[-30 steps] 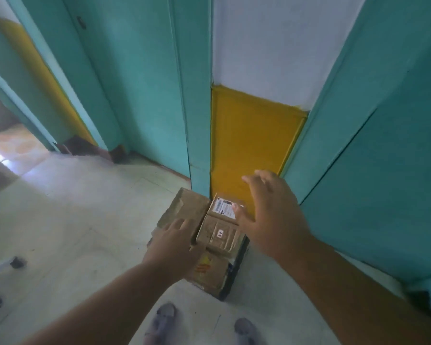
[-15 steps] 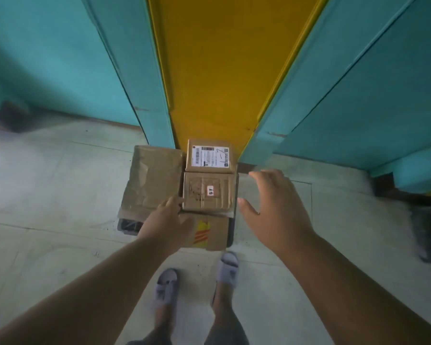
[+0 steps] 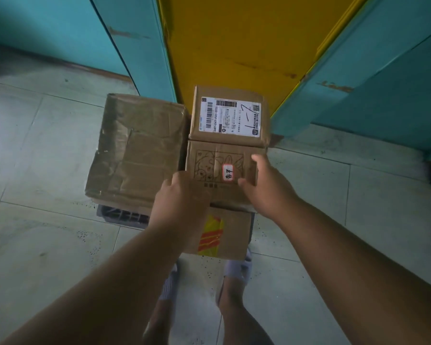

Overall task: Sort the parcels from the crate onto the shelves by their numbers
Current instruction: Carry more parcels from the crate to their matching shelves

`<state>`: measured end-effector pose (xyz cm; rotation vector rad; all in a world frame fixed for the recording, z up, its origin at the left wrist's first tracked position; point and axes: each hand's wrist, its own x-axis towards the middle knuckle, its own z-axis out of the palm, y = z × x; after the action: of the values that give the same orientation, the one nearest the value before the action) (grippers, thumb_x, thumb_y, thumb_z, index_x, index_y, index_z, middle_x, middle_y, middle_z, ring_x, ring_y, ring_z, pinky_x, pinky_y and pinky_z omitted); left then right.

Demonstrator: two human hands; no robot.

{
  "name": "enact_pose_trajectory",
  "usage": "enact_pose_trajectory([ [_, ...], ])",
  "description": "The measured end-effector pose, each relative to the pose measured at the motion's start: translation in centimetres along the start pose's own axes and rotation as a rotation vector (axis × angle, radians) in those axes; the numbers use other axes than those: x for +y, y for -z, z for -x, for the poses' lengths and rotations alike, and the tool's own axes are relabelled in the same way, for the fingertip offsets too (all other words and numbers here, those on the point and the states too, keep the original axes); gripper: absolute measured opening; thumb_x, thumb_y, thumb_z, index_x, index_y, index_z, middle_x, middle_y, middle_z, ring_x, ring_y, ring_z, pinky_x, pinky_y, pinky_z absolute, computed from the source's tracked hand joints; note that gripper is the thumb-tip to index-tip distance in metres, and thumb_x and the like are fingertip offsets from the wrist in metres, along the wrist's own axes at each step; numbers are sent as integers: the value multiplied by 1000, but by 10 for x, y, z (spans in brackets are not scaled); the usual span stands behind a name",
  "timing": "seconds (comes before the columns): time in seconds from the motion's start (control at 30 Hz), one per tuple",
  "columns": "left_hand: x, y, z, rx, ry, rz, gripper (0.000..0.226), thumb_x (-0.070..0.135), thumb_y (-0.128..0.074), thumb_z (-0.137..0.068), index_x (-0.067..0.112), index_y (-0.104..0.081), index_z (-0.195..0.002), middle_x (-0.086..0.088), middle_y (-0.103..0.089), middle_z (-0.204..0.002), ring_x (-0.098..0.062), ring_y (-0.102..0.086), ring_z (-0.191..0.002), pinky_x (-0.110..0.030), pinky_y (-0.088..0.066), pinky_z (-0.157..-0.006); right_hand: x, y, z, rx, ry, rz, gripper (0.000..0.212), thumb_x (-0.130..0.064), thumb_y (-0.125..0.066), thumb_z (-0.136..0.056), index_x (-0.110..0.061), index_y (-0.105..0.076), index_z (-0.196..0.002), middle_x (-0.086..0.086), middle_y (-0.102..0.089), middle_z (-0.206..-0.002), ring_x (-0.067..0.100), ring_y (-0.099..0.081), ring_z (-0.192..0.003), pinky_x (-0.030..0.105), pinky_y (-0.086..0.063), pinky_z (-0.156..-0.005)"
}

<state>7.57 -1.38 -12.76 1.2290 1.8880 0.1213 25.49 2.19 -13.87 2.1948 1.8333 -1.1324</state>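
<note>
The middle box (image 3: 219, 170) sits on top of the pile in the crate (image 3: 121, 215). The left hand (image 3: 182, 197) and right hand (image 3: 266, 185) touch its sides, grip wide. Squeeze both sides evenly, then lift straight up.

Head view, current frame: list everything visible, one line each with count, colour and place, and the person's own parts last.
Printed box: one, brown, small red-edged sticker, centre of the stack.
Labelled box: one, brown, white shipping label with handwritten marks, behind the printed box.
Large box: one, brown, taped, left of the others.
Striped-tape box: one, brown, red and yellow tape, nearest the feet.
Crate: one, dark, mostly hidden under the boxes.
Panels: teal either side, yellow between.
Floor: pale tiles.
Sandals: two, grey.
Left hand: on the printed box's near left corner.
Right hand: at its right edge.
</note>
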Motion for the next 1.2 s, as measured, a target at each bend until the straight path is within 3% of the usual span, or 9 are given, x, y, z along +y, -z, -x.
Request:
enact_pose_trajectory([
  [0.1, 2, 0, 4, 22, 35, 125, 6, 37, -51, -89, 35, -52, -94, 8, -61, -108, -18, -60, -95, -44, -56, -80, 5, 0, 4, 70, -29, -88, 60, -35, -57, -99, -25, -29, -150, 9, -56, -140, 28, -60, -119, 32, -45, -86],
  [0.3, 19, 49, 66, 0, -2, 352, 50, 59, -53, -62, 49, -61, -111, 12, -64, -112, -10, -60, -106, -43, -56, -89, -8, 59, 83, 102, 43, -173, 55, -39, -61, -96, -25, -41, -145, -1, -54, -141, 16, -55, -120, 24, -41, -85],
  [0.4, 34, 91, 110, -125, -48, 580, 47, 30, -79, -70, 53, -62, -108, 7, -68, -114, -16, -64, -108, -49, -57, -89, -26, 100, 138, 121, 128, -190, 63, -50, -68, -87, -26, -46, -140, -3, -49, -139, 10, -53, -114, 15, -41, -76],
  [0.5, 49, 135, 152, -172, -120, 626, 51, 1, -76, -79, 38, -61, -111, 4, -72, -109, -20, -69, -103, -52, -58, -88, -45, 143, 193, 136, 174, -181, 76, -64, -67, -76, -28, -46, -139, 1, -38, -151, 15, -48, -126, 31, -49, -91],
  [0.63, 72, 182, 198, -38, -127, 540, 25, 32, -68, -90, 25, -61, -112, 7, -71, -98, -14, -70, -89, -38, -60, -75, -72, 180, 262, 182, 204, -158, 73, -56, -71, -81, -35, -42, -144, -7, -44, -131, 9, -51, -109, 17, -42, -75],
  [0.77, 92, 208, 235, -122, -169, 539, 29, 49, -61, -91, 24, -62, -104, 1, -70, -100, -19, -70, -90, -41, -60, -78, -93, 191, 321, 363, 156, -169, 64, -49, -64, -87, -25, -43, -143, -2, -44, -130, 13, -47, -114, 24, -40, -86],
  [0.9, 108, 222, 269, -259, -310, 600, 26, 45, -54, -98, 26, -68, -109, 3, -72, -105, -17, -67, -103, -46, -52, -99, -98, 199, 366, 396, -76, -503, 27, -35, -57, -99, -31, -47, -123, -10, -59, -96, 3, -59, -77, 15, -44, -58],
  [1.03, 131, 219, 293, -435, -565, 469, 33, 16, -63, -96, 42, -67, -117, 12, -73, -110, -11, -69, -105, -38, -55, -94, -73, 216, 404, 439, -248, -901, 19, -37, -57, -99, -28, -59, -116, 10, -70, -97, 17, -67, -70, 32, -53, -61],
  [1.2, 191, 163, 328, -429, -651, 363, 51, 17, -72, -89, 55, -57, -120, 17, -69, -109, -10, -69, -99, -42, -59, -89, -9, 227, 466, 362, -158, -809, 64, -64, -72, -74, -30, -51, -124, 1, -70, -108, 18, -73, -90, 44, -62, -80],
])
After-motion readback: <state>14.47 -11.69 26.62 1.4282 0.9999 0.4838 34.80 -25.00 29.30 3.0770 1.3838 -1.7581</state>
